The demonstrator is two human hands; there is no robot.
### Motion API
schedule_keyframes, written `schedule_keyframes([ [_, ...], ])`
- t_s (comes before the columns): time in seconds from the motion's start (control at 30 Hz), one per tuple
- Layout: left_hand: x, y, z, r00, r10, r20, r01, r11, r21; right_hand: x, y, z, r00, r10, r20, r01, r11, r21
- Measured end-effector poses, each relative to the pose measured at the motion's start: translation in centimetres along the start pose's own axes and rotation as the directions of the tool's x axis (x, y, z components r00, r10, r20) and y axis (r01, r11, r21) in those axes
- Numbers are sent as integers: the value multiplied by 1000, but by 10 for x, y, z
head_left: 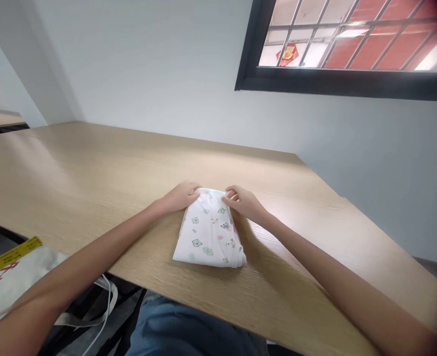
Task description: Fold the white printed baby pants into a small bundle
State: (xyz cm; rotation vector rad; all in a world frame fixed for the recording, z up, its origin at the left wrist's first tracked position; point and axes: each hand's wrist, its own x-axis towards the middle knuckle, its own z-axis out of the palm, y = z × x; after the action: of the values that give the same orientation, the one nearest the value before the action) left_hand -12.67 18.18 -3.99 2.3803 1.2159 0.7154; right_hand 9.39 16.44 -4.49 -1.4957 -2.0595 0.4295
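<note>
Pale wood-grain tabletop (129, 163) spreads across my feed. My left hand (183, 196) pinches the far left corner of a folded white cloth (207, 232), soft, layered and bear-printed, lying near the table's front edge. My right hand (246, 201) touches its far right corner, fingers curled; from here I cannot tell whether they clasp fabric. Farther out sit a canvas-like bag (43, 259), a smooth white wall (147, 64) and a dark-framed window (315, 81).

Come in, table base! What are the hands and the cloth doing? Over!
Left hand, right hand: at far corners of folded white animal-print cloth. Cloth lying on pale wooden table. White fabric bag at lower left, apart from cloth.
</note>
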Motion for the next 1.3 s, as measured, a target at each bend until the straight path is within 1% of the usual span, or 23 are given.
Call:
schedule_keyframes([
  [0.07, -13, 13, 0, 998, 21, -61, -20, 1000, 13, -12, -6, -5, 982, -163, -99, 157, 985, -71],
  [0.1, -21, 21, 1, 997, 44, -67, -44, 999, 0, -21, -12, -7, 956, -272, -112, 263, 960, -92],
  [0.13, -30, 30, 2, 996, 80, -40, -82, 996, -44, -31, -18, -9, 923, -375, -86, 368, 926, -88],
  [0.2, -46, 46, 6, 977, 188, 96, -165, 964, -210, -53, -31, -8, 866, -496, 54, 498, 867, -13],
  [0.23, -51, 51, 10, 950, 252, 183, -191, 935, -298, -65, -37, -6, 843, -519, 143, 521, 853, 24],
  [0.27, -55, 53, 14, 909, 317, 271, -211, 910, -356, -76, -42, -4, 819, -529, 222, 534, 844, 42],
  [0.3, -55, 54, 18, 861, 369, 349, -244, 904, -351, -87, -46, -1, 797, -533, 284, 546, 837, 40],
  [0.33, -52, 51, 22, 822, 392, 412, -293, 913, -285, -96, -50, 2, 777, -535, 331, 558, 829, 30],
  [0.37, -45, 47, 26, 796, 396, 457, -347, 918, -191, -104, -54, 3, 758, -535, 373, 570, 821, 21],
  [0.4, -35, 41, 29, 789, 385, 479, -392, 916, -90, -110, -56, 4, 740, -530, 413, 576, 817, 18],
  [0.43, -22, 33, 31, 804, 363, 471, -413, 911, 3, -115, -59, 4, 730, -518, 446, 570, 821, 21],
  [0.47, -8, 24, 33, 834, 334, 439, -405, 911, 76, -119, -61, 3, 722, -505, 473, 560, 828, 29],
  [0.57, 30, -2, 33, 927, 228, 298, -291, 938, 189, -130, -70, -4, 702, -490, 517, 540, 839, 62],
  [0.67, 45, -16, 29, 974, 147, 170, -187, 949, 254, -139, -76, -10, 680, -520, 517, 554, 826, 101],
  [0.73, 36, -14, 23, 988, 130, 87, -149, 951, 270, -141, -75, -12, 681, -559, 474, 568, 811, 141],
  [0.77, 26, -10, 19, 990, 132, 52, -141, 951, 274, -140, -72, -13, 700, -572, 427, 571, 808, 147],
  [0.83, -2, 2, 10, 988, 155, 14, -153, 950, 273, -133, -62, -13, 762, -578, 293, 571, 812, 118],
  [0.9, -35, 14, 1, 979, 198, 43, -202, 945, 258, -120, -51, -11, 805, -561, 191, 562, 825, 56],
  [0.93, -51, 20, -2, 967, 240, 84, -253, 937, 243, -112, -46, -10, 813, -554, 176, 559, 829, 29],
  [1.03, -91, 28, -7, 905, 377, 199, -414, 886, 206, -92, -36, -8, 808, -537, 243, 554, 833, 0],
  [1.1, -106, 28, -4, 877, 435, 201, -474, 850, 227, -83, -34, -7, 807, -519, 282, 540, 842, 2],
  [1.2, -111, 26, 2, 867, 470, 165, -498, 823, 275, -81, -33, -7, 804, -515, 297, 538, 843, 4],
  [1.3, -105, 27, 6, 889, 434, 147, -456, 865, 210, -83, -31, -8, 777, -538, 327, 568, 823, 4],
])
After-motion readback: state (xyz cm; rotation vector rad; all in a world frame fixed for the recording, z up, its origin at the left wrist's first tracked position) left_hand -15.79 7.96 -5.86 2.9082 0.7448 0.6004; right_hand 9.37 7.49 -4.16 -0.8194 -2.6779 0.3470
